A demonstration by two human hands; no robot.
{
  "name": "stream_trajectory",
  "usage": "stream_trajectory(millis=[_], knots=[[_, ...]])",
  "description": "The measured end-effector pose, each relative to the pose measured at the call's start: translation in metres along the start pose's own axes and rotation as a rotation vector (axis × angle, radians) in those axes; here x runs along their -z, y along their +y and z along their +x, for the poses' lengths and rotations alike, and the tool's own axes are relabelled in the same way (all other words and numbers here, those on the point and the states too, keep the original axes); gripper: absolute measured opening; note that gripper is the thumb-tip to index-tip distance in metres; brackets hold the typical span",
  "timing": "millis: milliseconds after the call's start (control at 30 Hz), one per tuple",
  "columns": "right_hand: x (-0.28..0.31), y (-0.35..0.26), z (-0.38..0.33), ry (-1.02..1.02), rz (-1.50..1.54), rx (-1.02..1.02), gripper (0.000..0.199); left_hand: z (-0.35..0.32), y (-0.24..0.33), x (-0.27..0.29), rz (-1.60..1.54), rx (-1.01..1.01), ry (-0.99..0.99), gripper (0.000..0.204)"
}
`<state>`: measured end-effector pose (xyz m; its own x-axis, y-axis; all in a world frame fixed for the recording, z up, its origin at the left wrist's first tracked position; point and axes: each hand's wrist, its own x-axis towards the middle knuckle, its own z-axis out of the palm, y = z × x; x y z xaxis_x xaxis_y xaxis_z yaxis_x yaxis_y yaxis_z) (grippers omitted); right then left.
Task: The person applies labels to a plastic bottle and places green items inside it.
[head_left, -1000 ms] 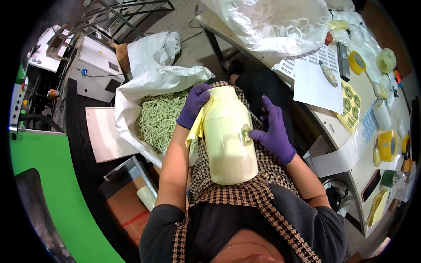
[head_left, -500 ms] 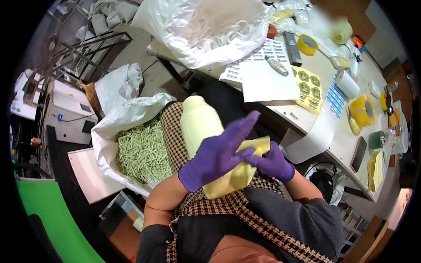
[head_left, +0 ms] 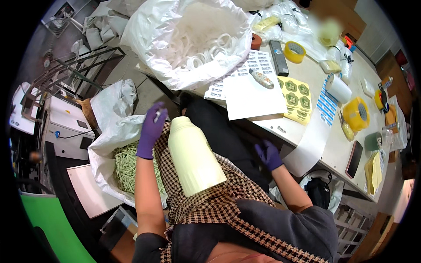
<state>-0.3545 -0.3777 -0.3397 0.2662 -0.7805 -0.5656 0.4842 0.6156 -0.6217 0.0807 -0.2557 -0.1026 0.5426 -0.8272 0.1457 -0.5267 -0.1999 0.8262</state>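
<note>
A pale yellow, bottle-shaped object (head_left: pixel 193 158) lies across my lap on the checked apron (head_left: pixel 232 173), its narrow neck pointing away from me. Neither hand touches it. My purple-gloved left hand (head_left: pixel 152 129) is raised to the left of its neck, beside the white sack (head_left: pixel 101 155) of green strips (head_left: pixel 133 168). Its fingers are curled, and a small whitish bit shows between them, too small to name. My right hand (head_left: pixel 269 155), also in a purple glove, hangs just below the table's near edge with its fingers apart and nothing visible in them.
On the table (head_left: pixel 298 133) ahead and right are a white bag (head_left: pixel 144 48) of clear rings, label sheets (head_left: pixel 254 98), yellow stickers (head_left: pixel 297 98), tape rolls (head_left: pixel 356 114), a box cutter-like grey bar (head_left: pixel 279 58) and a phone (head_left: pixel 354 158). Metal frames stand at far left.
The yellow sheet that both hands held over my lap is gone from view. My hands have parted, the left moving up and left, the right toward the table edge. The view has shifted slightly.
</note>
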Motion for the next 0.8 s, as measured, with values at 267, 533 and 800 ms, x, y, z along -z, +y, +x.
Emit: stream_trajectory(millis=[267, 533, 800], knots=[[-0.158, -0.160, -0.145, -0.459, -1.183, 0.986, 0.032, -0.019, 0.031, -0.023, 0.020, -0.001, -0.262, 0.045], [-0.230, -0.234, 0.029, -0.191, -1.986, 1.266, 0.039, -0.001, 0.044, -0.036, 0.087, -0.085, -0.343, 0.042], [-0.240, -0.235, 0.008, -0.491, -1.714, 1.358, 0.036, 0.011, 0.088, -0.031, 0.377, -0.712, -0.134, 0.049]])
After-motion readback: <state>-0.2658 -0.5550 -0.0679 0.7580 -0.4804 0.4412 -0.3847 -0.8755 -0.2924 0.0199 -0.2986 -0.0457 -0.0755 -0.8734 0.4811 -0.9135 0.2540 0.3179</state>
